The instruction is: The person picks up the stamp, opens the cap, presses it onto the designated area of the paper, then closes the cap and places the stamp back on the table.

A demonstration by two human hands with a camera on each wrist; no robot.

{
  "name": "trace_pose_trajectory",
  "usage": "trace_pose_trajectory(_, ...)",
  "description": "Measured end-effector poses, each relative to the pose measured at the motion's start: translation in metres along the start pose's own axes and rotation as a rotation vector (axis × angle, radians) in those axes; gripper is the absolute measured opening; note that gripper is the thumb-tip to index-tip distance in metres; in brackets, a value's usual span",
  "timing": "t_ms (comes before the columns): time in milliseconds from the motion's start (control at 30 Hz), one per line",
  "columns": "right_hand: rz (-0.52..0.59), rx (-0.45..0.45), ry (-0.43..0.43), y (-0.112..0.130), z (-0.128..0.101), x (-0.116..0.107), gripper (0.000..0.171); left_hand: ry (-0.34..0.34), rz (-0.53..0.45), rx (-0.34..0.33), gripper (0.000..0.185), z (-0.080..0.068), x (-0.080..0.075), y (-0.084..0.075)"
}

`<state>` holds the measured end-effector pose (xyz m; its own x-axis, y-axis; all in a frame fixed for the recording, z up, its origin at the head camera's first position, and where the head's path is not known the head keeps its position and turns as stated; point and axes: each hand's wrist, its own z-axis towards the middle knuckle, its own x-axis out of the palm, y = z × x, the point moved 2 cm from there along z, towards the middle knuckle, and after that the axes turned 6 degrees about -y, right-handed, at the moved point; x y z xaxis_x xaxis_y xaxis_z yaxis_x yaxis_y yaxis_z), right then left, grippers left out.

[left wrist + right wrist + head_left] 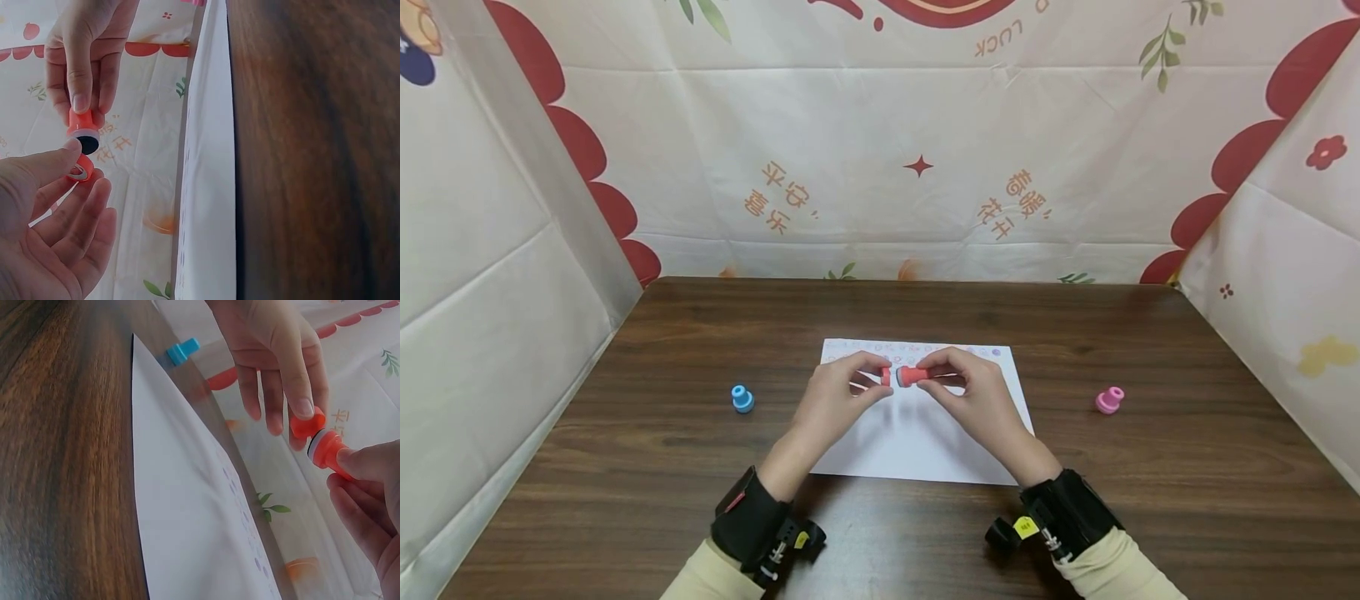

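Over a white sheet of paper (917, 442), my left hand (842, 396) pinches a small red cap (886, 377) between thumb and fingertips. Facing it, my right hand (973, 396) holds a red stamp (913, 376) by its narrow handle, the dark stamping face turned left toward the cap. A small gap parts the two in the head view. In the left wrist view the cap (81, 169) shows its hollow ring shape just below the stamp's dark face (89, 144). The right wrist view shows the stamp (326, 450) with a whitish band near its face.
A blue stamp (742, 398) stands on the wooden table (647, 467) left of the paper, and a pink stamp (1109, 400) stands on the right. Rows of small coloured prints (910, 348) run along the paper's far edge. A patterned cloth (880, 108) hangs behind the table.
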<state>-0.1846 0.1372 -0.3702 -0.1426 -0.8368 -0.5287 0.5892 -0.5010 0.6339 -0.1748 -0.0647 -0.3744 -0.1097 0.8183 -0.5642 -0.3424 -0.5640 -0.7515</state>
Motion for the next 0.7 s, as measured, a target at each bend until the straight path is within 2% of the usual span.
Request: trace_pose_trajectory(700, 0.067, -0.012, -0.002, 0.0029, -0.0014, 0.0035, 0.026, 0.005, -0.065, 0.039, 0.035, -0.0013, 0.0046, -0.0038)
